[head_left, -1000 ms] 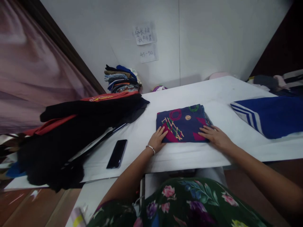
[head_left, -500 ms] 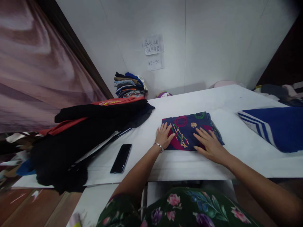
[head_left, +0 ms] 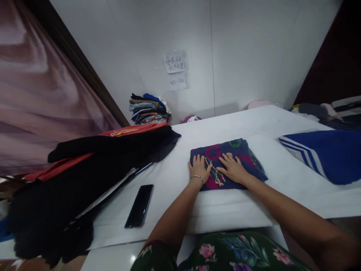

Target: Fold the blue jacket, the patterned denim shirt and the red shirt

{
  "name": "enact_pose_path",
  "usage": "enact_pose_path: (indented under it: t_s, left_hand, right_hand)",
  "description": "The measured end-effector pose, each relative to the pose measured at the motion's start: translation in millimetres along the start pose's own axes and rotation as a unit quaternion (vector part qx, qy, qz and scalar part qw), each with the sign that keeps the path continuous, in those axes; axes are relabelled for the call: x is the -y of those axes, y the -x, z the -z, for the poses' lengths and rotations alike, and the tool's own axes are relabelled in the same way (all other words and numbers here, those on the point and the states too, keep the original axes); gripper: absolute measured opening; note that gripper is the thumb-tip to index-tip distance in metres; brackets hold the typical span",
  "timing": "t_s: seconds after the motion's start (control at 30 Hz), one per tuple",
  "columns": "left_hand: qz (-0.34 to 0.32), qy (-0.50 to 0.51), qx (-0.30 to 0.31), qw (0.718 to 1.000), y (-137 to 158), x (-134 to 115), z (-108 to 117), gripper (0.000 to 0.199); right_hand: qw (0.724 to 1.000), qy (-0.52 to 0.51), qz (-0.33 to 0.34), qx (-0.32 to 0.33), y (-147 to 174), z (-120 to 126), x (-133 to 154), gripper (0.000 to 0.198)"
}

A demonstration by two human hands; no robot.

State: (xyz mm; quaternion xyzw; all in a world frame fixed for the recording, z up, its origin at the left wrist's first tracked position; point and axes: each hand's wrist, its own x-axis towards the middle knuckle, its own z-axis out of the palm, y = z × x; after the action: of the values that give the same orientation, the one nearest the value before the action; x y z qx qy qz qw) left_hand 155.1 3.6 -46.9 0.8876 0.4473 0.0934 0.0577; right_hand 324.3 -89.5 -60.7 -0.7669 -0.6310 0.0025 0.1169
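Head view: left hand (head_left: 199,167) and right hand (head_left: 232,169) lie flat on the folded navy garment (head_left: 214,152), at four o'clock from centre on the table (head_left: 170,188). It looks soft, light; best held beneath its three- and nine-o'clock edges.

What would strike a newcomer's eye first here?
Probably the folded navy garment with magenta and green motifs on the white table, left hand and right hand spread over it. Next, the heap of black and red clothes at left and the white-striped blue garment at far right.
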Motion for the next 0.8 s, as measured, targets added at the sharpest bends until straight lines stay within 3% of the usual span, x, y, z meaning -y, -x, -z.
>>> enact_pose_path:
  t_s: [0.17, 0.27, 0.37, 0.63, 0.8]
  left_hand:
    - [0.004, 0.004, -0.007, 1.000, 0, -1, 1, 0.066]
    - [0.007, 0.009, -0.001, 1.000, 0, -1, 2, 0.065]
    - [0.001, 0.010, -0.006, 1.000, 0, 0, 0, 0.066]
    - [0.004, 0.019, -0.005, 1.000, 1, 0, 2, 0.066]
    - [0.010, 0.063, 0.015, 0.998, 1, 2, 5, 0.066]
  right_hand:
    - [0.997, 0.032, -0.055, -0.046, -40, 21, -35, 0.071]
    - [0.992, 0.006, -0.123, -0.018, -53, 13, -74, 0.068]
    - [0.990, -0.027, -0.138, -0.021, -53, -3, -98, 0.066]
    - [0.988, -0.049, -0.145, -0.005, -56, -5, -99, 0.067]
    - [0.971, -0.177, -0.155, -0.039, -45, 9, -118, 0.063]
